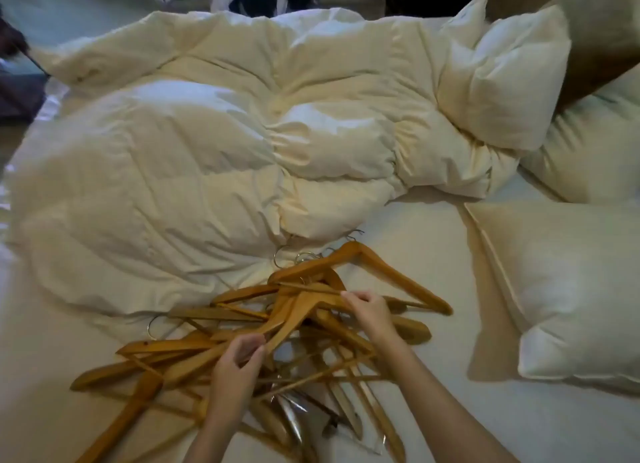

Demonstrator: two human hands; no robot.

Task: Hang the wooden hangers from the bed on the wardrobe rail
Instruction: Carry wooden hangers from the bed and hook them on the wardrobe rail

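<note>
Wooden hangers (145,348) tangled on the near bed (433,376): left hand (239,362) and right hand (370,312) pinch the top hanger (291,310); lift slowly, unsnagging hooks (277,256).

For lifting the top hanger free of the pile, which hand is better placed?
Probably the right. The right hand pinches the top hanger near its middle bend, where it should balance. The left hand holds far down one arm; lifting there would likely tilt it.

Rumpled cream duvet (194,158) beside pillows (571,289)
</note>
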